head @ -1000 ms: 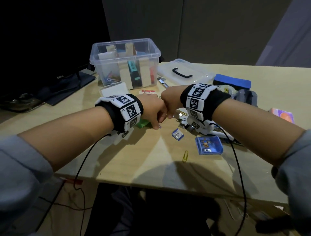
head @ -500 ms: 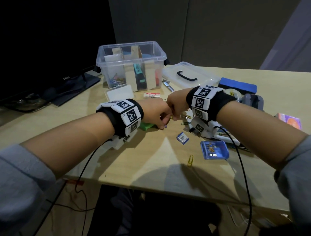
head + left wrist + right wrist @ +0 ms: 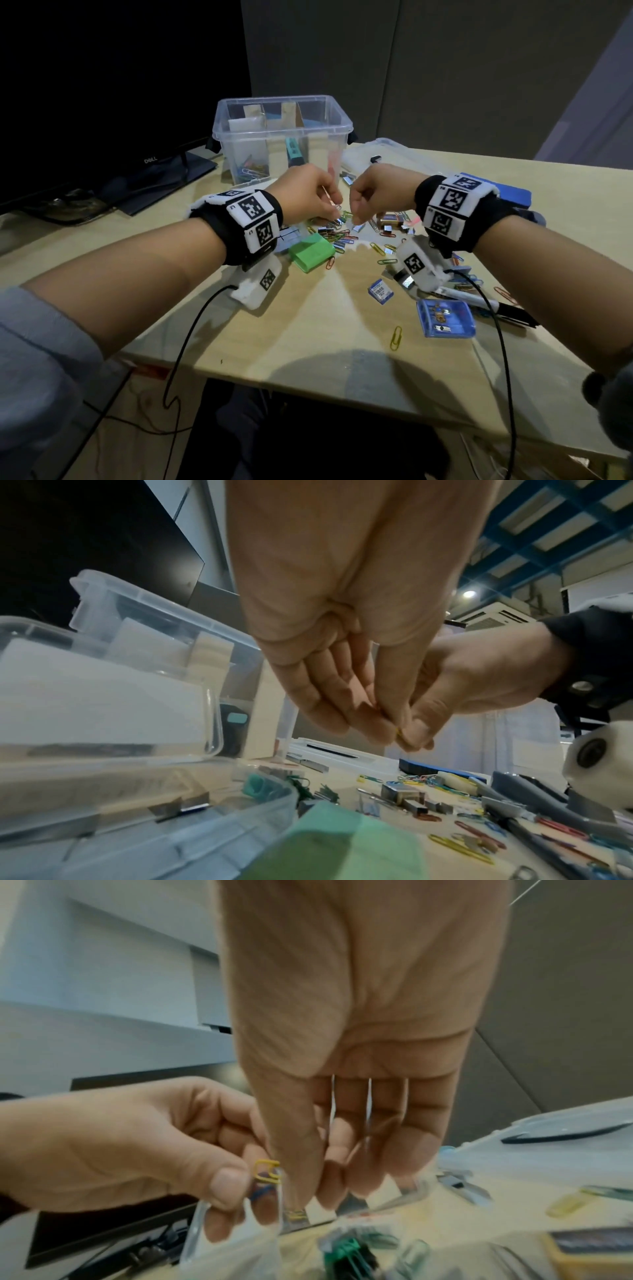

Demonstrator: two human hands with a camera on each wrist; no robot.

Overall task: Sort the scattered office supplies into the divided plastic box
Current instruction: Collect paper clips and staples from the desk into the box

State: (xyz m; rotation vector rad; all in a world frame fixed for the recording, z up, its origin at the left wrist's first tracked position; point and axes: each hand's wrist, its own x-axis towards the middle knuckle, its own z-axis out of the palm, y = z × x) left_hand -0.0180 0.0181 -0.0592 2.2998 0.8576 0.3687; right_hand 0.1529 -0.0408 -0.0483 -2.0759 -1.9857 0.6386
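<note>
both hands have risen: left hand (image 3: 310, 195) pinches paper clips (image 3: 266, 1171), right hand (image 3: 375, 193) fingers curled at them.

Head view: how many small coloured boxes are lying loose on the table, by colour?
green box: 1
translucent blue box: 1
blue and white box: 1
yellow box with a blue label: 1
Total: 4
The blue block behind the right wrist looks like an eraser and is not counted.
</note>
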